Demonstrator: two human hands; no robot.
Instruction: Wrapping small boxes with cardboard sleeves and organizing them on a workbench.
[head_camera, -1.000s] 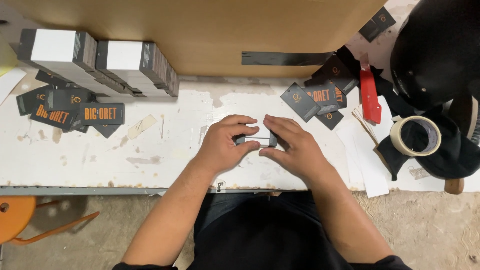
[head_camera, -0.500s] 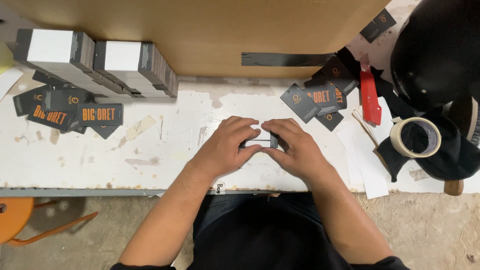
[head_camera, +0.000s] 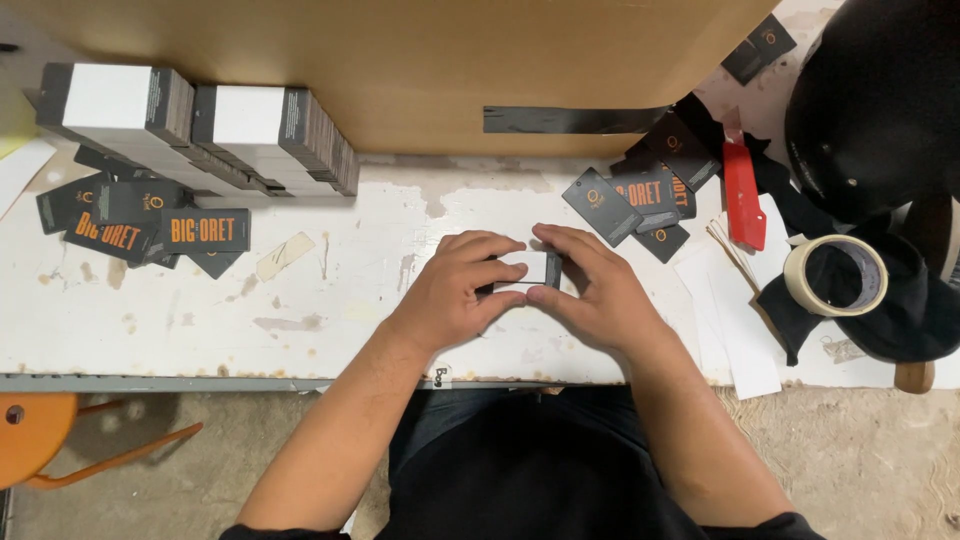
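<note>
Both of my hands meet at the middle of a worn white table (head_camera: 330, 320). Between them is a small stack of dark cards with a white top face (head_camera: 530, 270). My left hand (head_camera: 455, 295) wraps its fingers around the stack's left end and front. The right end is gripped by my right hand (head_camera: 590, 290), thumb below and fingers above. Most of the stack is hidden under my fingers.
Two banded blocks of dark cards (head_camera: 200, 125) lie at the back left, with loose dark tags (head_camera: 140, 225) in front of them. More tags (head_camera: 630, 200), a red cutter (head_camera: 742, 190), a tape roll (head_camera: 835, 275) and black cloth (head_camera: 880, 110) sit right. A brown board (head_camera: 400, 60) runs behind.
My hands have closed in a little tighter around the small stack and shifted slightly; nothing else on the table has moved.
</note>
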